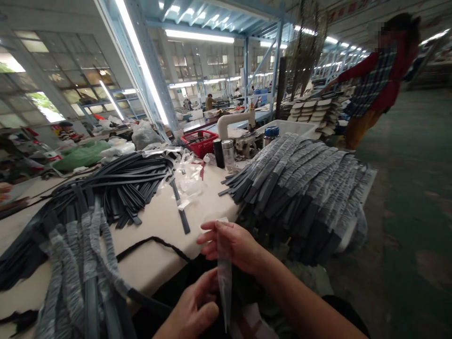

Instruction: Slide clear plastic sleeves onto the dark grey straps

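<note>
My right hand point(236, 245) pinches the upper end of a narrow, see-through plastic sleeve point(224, 282) between thumb and fingers. The sleeve hangs down and tapers to a thin tip in front of my lap. Lower and to the left, my left hand point(197, 306) has its thumb and index finger apart. Its index fingertip is beside the sleeve's edge; whether they touch I cannot tell. Just beyond my hands, a single dark grey strap point(181, 214) lies on the cream table point(160, 256), partly under loose clear plastic point(192, 181).
At right hangs a thick pile of plastic-wrapped straps point(300, 174). Bare straps point(130, 174) heap at left, with wrapped ones point(84, 249) nearer me. A red basket point(200, 143), a glass bottle point(228, 153) and a sewing machine point(247, 141) stand behind. A person point(377, 80) stands at far right.
</note>
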The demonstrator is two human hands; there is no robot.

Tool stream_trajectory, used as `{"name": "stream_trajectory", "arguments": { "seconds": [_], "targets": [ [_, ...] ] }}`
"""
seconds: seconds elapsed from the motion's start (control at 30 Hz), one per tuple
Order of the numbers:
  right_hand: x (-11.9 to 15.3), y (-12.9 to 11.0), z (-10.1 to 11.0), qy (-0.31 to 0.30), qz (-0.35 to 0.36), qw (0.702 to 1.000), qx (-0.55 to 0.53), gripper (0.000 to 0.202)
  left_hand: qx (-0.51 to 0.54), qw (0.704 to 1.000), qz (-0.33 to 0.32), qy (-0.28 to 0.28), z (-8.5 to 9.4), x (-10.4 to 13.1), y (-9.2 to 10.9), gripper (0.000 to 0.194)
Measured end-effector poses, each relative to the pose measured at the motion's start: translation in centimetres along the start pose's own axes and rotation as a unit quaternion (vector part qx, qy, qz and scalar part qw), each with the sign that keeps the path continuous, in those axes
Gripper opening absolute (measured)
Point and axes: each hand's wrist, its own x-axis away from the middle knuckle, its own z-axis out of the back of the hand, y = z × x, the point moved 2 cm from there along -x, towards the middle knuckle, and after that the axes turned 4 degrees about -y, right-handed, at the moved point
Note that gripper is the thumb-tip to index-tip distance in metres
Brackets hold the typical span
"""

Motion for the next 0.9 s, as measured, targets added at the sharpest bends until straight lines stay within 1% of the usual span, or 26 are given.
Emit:
{"name": "stream_trajectory", "arguments": {
  "seconds": [0.03,0.1,0.17,0.23,0.3,0.4,0.5,0.6,0.63,0.67,0.7,0.73,0.8,0.83,0.87,0.9],
  "targets": [
    [0.3,0.0,-0.3,-0.004,0.003,1.0,0.006,0.042,0.037,0.999,-0.005,0.01,0.0,-0.4,0.5,0.074],
    [0.8,0.0,-0.7,-0.002,0.018,1.0,0.015,0.046,0.067,0.997,0.016,0.047,0.1,-1.3,1.0,0.058],
    [1.4,0.1,-0.6,0.01,0.035,0.999,0.023,0.048,0.068,0.992,0.067,0.083,-0.1,-1.7,1.1,0.041],
    [1.8,0.3,-0.1,0.022,0.045,0.998,0.035,0.049,0.068,0.987,0.116,0.091,-0.6,-1.8,0.8,0.037],
    [2.3,0.7,0.7,0.032,0.037,0.998,0.043,0.051,0.078,0.983,0.146,0.077,-1.0,-1.4,0.3,0.038],
    [2.8,1.4,1.9,0.045,0.021,0.998,0.042,0.051,0.11,0.978,0.176,0.023,-1.7,-0.7,-0.5,0.037],
    [3.1,1.9,2.6,0.054,0.019,0.998,0.037,0.051,0.114,0.973,0.198,-0.025,-2.3,-0.2,-1.0,0.03],
    [3.6,2.5,3.3,0.069,0.008,0.996,0.048,0.05,0.069,0.975,0.203,-0.063,-2.7,0.1,-1.4,0.02],
    [3.9,2.9,3.8,0.079,0.0,0.995,0.067,0.051,0.04,0.975,0.208,-0.073,-2.7,0.2,-1.5,0.017],
    [4.1,3.3,4.3,0.087,-0.015,0.989,0.116,0.053,0.008,0.974,0.213,-0.08,-2.7,0.3,-1.6,0.017],
    [4.4,3.7,4.9,0.088,-0.037,0.977,0.189,0.055,-0.018,0.972,0.219,-0.084,-2.7,0.4,-1.7,0.019],
    [4.6,4.0,5.6,0.082,-0.062,0.956,0.276,0.059,-0.034,0.971,0.224,-0.082,-2.6,0.5,-1.8,0.021],
    [5.1,4.4,6.8,0.057,-0.105,0.887,0.445,0.066,-0.022,0.971,0.228,-0.061,-2.3,0.8,-1.7,0.028],
    [5.3,4.3,7.4,0.047,-0.116,0.851,0.51,0.066,0.002,0.973,0.228,-0.046,-2.2,0.9,-1.6,0.03],
    [5.3,4.0,7.7,0.047,-0.117,0.821,0.557,0.064,0.028,0.972,0.23,-0.028,-2.0,1.1,-1.5,0.031],
    [5.2,3.5,8.0,0.059,-0.108,0.795,0.594,0.062,0.055,0.971,0.232,0.0,-1.8,1.3,-1.5,0.032]
  ]
}}
